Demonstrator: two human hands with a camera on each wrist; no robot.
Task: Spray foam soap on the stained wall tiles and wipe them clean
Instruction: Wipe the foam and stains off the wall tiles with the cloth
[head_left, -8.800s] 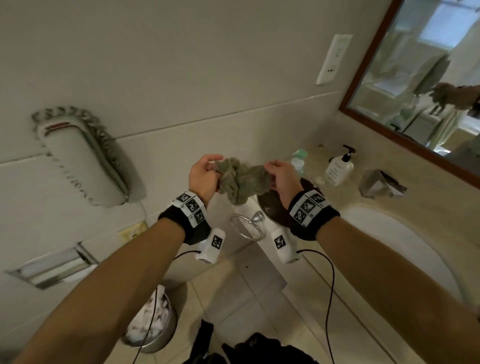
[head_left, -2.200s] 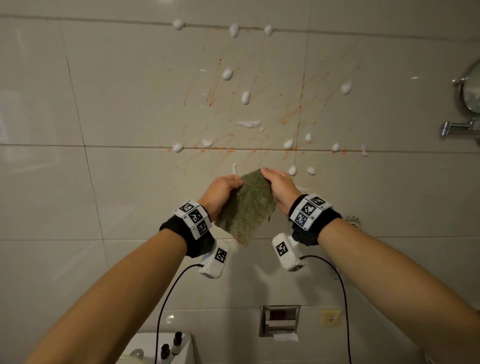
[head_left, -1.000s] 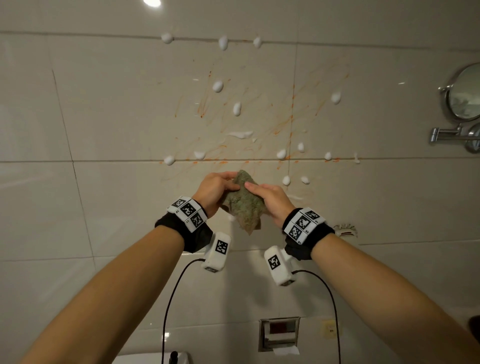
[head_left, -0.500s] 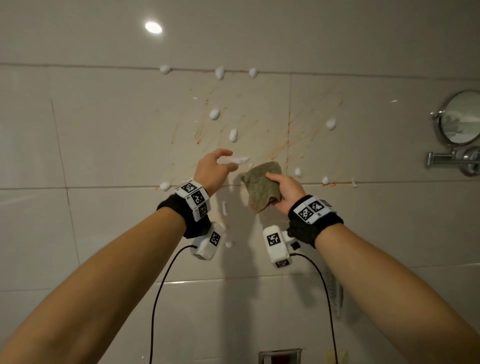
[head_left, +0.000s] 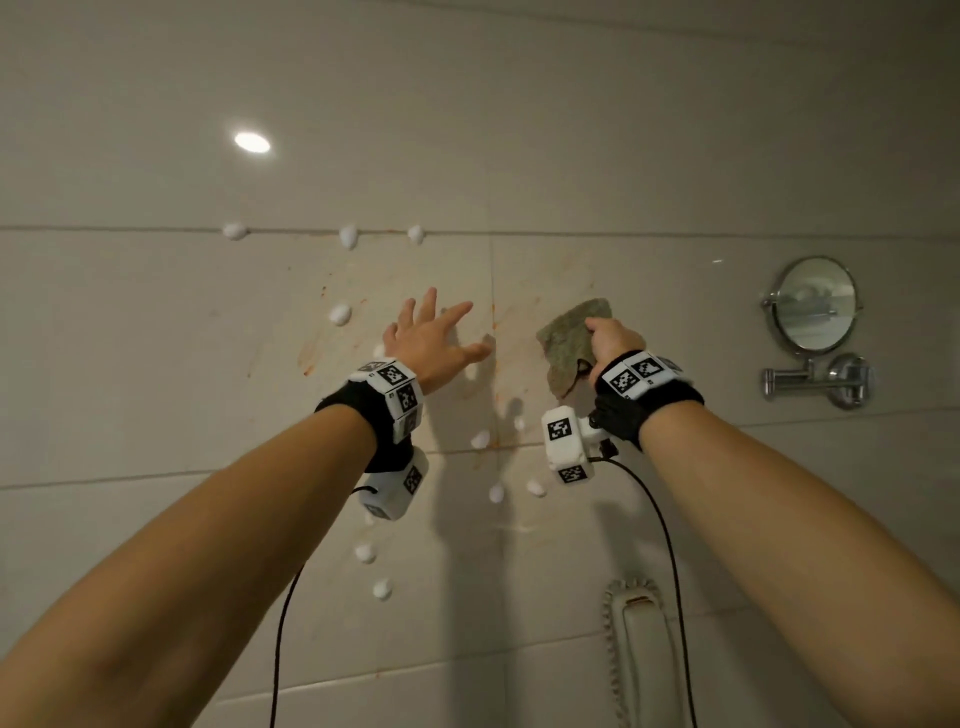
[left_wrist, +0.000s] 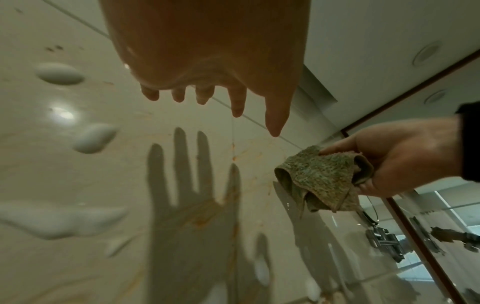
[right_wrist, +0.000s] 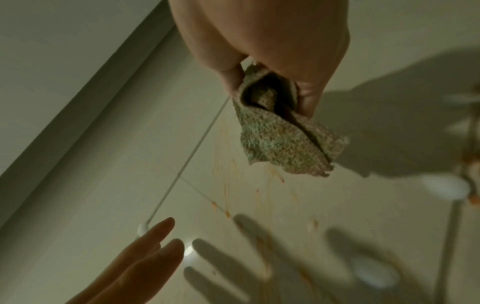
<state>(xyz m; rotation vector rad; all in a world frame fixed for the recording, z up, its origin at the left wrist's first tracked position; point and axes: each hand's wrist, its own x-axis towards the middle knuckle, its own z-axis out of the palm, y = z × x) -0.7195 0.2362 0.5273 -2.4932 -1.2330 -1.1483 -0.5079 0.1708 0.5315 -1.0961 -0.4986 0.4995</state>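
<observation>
Orange-brown streaks stain the glossy beige wall tiles (head_left: 332, 291), and white foam blobs (head_left: 340, 314) dot the stained patch. My right hand (head_left: 613, 340) grips a folded green cloth (head_left: 566, 343) and holds it up by the right part of the stain; the right wrist view shows the cloth (right_wrist: 283, 142) close to the tile, contact unclear. The cloth (left_wrist: 322, 176) hangs from my right hand's fingers (left_wrist: 337, 149) in the left wrist view. My left hand (head_left: 431, 338) is spread open with straight fingers just off the tile, casting a shadow (left_wrist: 192, 205), and it holds nothing.
A round shaving mirror (head_left: 813, 304) on a chrome swing arm (head_left: 810, 379) juts from the wall at the right. A wall phone handset (head_left: 636, 649) with a coiled cord hangs below my right arm. Wrist-camera cables (head_left: 670, 571) dangle under both arms.
My left hand let go of the cloth and spread open beside the stain. My right hand carried the cloth up and right along the wall. The view tilted upward.
</observation>
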